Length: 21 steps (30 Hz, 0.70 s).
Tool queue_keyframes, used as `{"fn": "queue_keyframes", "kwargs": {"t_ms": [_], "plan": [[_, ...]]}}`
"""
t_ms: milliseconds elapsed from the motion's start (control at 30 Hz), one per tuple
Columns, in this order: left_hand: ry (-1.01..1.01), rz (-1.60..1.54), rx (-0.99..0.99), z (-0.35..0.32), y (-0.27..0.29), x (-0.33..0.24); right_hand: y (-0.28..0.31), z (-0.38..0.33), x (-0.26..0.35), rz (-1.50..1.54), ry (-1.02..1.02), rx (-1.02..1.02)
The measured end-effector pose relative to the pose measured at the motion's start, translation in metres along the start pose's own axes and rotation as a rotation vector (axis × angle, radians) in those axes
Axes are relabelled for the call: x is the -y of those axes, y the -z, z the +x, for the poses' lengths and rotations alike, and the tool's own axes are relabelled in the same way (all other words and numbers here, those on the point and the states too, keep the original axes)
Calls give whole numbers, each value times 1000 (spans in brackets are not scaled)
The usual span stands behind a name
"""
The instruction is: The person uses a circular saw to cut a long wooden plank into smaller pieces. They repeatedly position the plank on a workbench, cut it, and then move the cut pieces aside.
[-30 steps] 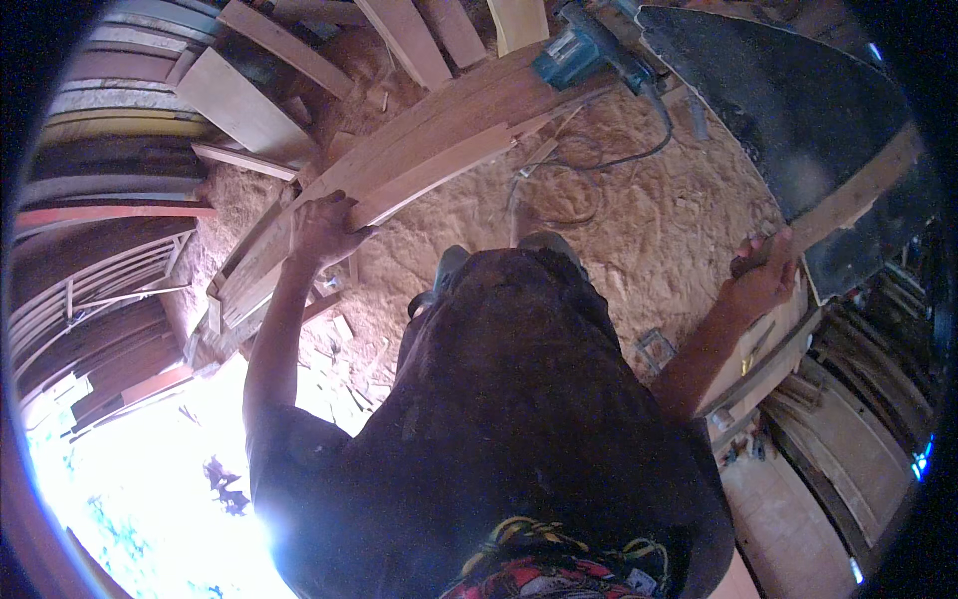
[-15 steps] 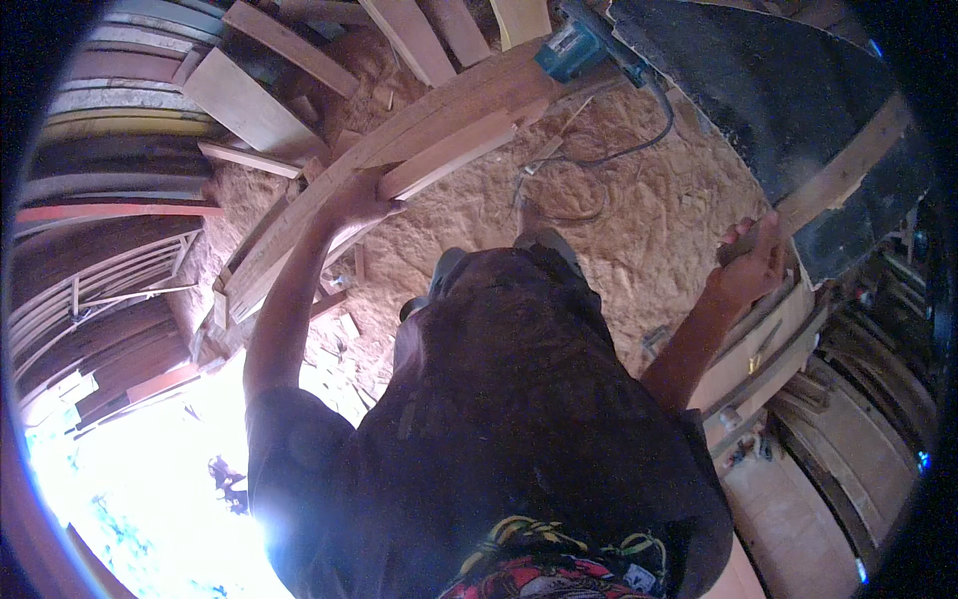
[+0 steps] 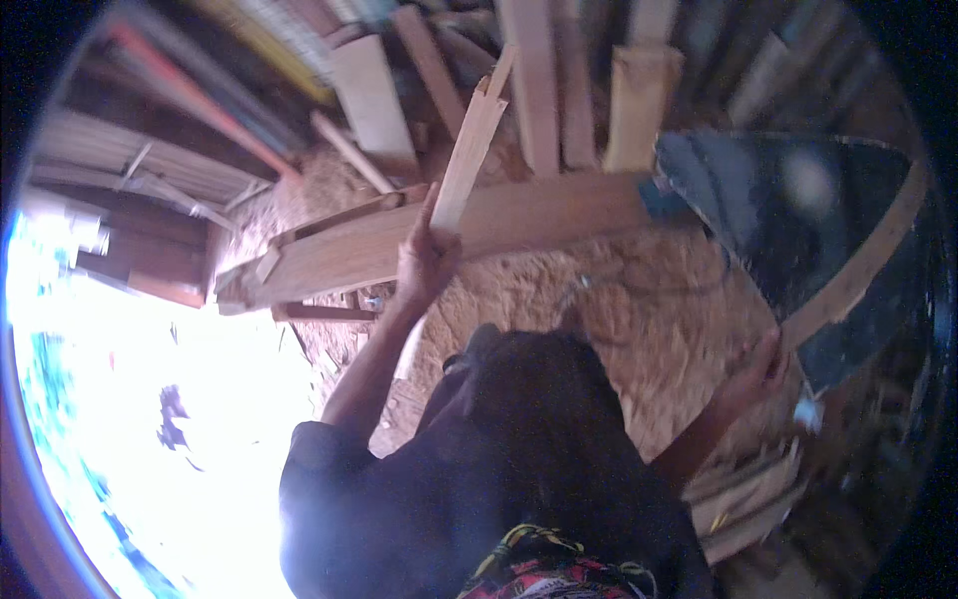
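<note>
My left hand [image 3: 429, 262] is closed round the lower end of a pale wooden strip [image 3: 469, 165], which points up and away from me with a notched or splintered far end. Behind it lies a long, thick plank [image 3: 559, 215]. On the right, my right hand [image 3: 760, 367] grips the near end of another wooden strip [image 3: 866, 265]. That strip slants up and right across a dark, flat sheet [image 3: 798, 200]. Motion blurs both hands a little.
A blue power tool [image 3: 667, 200] sits at the plank's right end, partly hidden by the dark sheet. Sawdust covers the ground [image 3: 639, 309]. Several boards [image 3: 529, 90] lie at the far side, and more timber [image 3: 743, 499] is at the lower right. Bright light floods the lower left.
My left hand has swung its strip up from along the plank, so it now points away from me. My right hand still holds its strip. The whole view has tilted and shifted.
</note>
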<state>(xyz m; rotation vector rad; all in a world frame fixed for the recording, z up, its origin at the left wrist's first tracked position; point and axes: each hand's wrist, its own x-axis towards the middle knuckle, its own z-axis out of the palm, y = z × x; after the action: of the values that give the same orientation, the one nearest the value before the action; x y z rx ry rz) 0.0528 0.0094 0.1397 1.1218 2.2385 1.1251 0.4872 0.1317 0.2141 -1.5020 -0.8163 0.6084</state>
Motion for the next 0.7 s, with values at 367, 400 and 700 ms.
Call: {"fn": "queue_keyframes", "kwargs": {"t_ms": [367, 400, 700], "plan": [[98, -255, -765, -24, 8, 50, -94, -40, 31, -84, 82, 743], [43, -162, -840, -27, 11, 55, -98, -42, 28, -101, 106, 796], [297, -166, -1194, -70, 59, 85, -137, -63, -13, -253, 162, 982]]}}
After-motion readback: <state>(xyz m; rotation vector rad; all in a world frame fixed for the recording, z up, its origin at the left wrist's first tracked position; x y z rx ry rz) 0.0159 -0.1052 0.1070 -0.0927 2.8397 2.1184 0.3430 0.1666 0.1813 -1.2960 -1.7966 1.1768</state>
